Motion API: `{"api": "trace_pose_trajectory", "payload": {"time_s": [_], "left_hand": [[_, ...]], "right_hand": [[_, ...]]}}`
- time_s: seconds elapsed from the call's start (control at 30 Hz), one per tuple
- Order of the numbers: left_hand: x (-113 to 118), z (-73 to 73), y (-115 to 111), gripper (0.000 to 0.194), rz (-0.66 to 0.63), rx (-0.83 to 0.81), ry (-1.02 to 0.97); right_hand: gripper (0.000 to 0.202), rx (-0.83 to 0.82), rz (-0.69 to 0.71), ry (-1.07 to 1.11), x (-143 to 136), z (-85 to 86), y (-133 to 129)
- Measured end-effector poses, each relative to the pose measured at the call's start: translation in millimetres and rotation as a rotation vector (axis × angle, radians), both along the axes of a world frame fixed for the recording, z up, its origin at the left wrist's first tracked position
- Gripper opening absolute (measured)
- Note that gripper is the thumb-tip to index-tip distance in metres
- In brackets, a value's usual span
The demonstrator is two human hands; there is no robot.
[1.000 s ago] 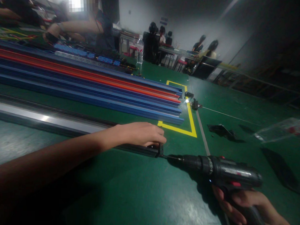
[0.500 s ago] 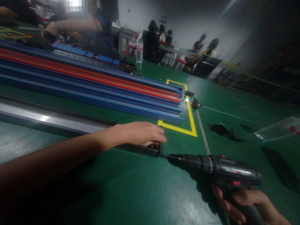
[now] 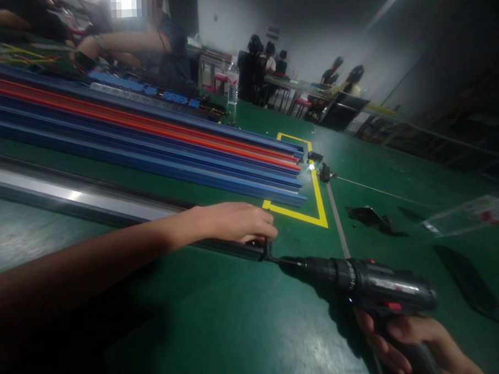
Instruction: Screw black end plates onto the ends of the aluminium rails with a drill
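Observation:
My right hand (image 3: 409, 340) is wrapped round the grip of a black cordless drill (image 3: 386, 286), whose long bit (image 3: 277, 259) points left. The bit's tip meets a small black end piece (image 3: 267, 249) at the near end of a long metal rail (image 3: 109, 201). Over that same end lies my left hand (image 3: 238, 223), its fingers curled down and closed on the end piece; the fingertips are partly hidden. A tiny light shows on the drill below its collar.
Beyond the rail lie several blue profiles (image 3: 190, 165) and red ones (image 3: 156, 125). Yellow tape (image 3: 296, 212) marks the green table (image 3: 222, 315). Small black parts (image 3: 372, 217), a clear plastic bottle (image 3: 474, 216) and an upright bottle (image 3: 232, 83) stand or lie about. A co-worker's arm (image 3: 127, 43) is across the table.
A small light has come on at the drill. Both hands, the drill and the rail stay almost where they were.

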State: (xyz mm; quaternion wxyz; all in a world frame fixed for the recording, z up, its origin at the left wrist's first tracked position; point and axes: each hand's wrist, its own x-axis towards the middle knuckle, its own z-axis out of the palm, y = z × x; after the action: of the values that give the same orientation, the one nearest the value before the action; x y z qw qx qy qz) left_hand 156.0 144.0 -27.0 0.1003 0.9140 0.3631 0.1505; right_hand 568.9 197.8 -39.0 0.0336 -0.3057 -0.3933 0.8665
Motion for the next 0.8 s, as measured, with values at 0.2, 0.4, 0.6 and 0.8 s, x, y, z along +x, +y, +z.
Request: {"api": "trace_pose_trajectory", "payload": {"time_s": [0.2,0.4,0.6,0.8], "left_hand": [[-0.5,-0.9,-0.2,0.009,-0.008,-0.016,-0.026],[-0.5,-1.3,0.3,0.009,-0.012,-0.009,-0.024],[-0.1,-0.6,0.4,0.008,0.002,-0.024,0.009],[0.1,-0.3,0.5,0.007,-0.005,-0.016,0.028]], "right_hand": [[0.034,0.007,0.017,-0.014,0.5,0.7,1.3],[0.036,0.024,0.016,0.010,0.2,-0.8,1.7],[0.036,-0.006,0.033,-0.029,-1.6,3.5,1.9],[0.033,-0.011,0.003,-0.022,0.0,1.9,0.8]]}}
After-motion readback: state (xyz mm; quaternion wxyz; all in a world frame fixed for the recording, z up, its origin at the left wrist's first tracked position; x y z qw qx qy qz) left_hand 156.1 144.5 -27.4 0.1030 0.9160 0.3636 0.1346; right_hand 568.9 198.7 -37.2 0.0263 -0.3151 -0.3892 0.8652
